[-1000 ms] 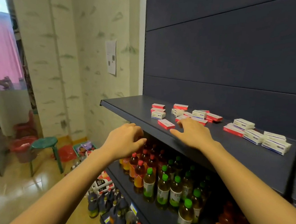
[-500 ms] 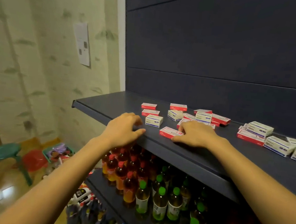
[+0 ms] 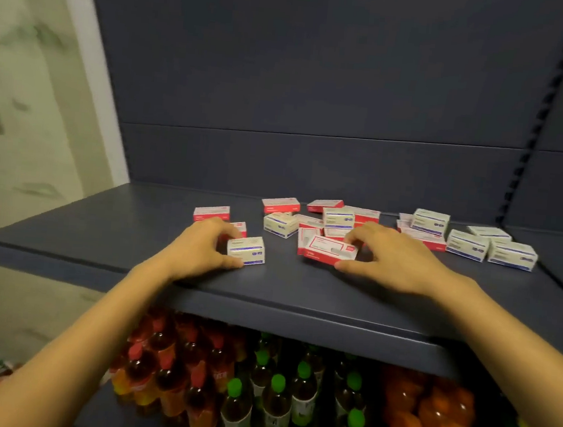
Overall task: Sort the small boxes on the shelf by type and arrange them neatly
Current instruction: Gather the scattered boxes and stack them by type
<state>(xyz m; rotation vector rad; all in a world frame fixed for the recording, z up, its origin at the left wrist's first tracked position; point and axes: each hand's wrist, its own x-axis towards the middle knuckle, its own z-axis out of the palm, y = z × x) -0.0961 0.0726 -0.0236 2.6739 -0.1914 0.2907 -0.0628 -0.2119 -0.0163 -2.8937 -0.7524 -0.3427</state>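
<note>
Shelf (image 3: 99, 230): white box (image 3: 246, 250) pinched between left fingers (image 3: 227, 230); red box (image 3: 329, 250) between right fingers (image 3: 357, 235).

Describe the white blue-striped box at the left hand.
The white box is a small, closed, cardboard-looking carton with a blue stripe and blurred print on its front face. It lies level near the front of the dark shelf. The left hand grips its left end, thumb at the lower front corner, fingers curled behind it.
</note>
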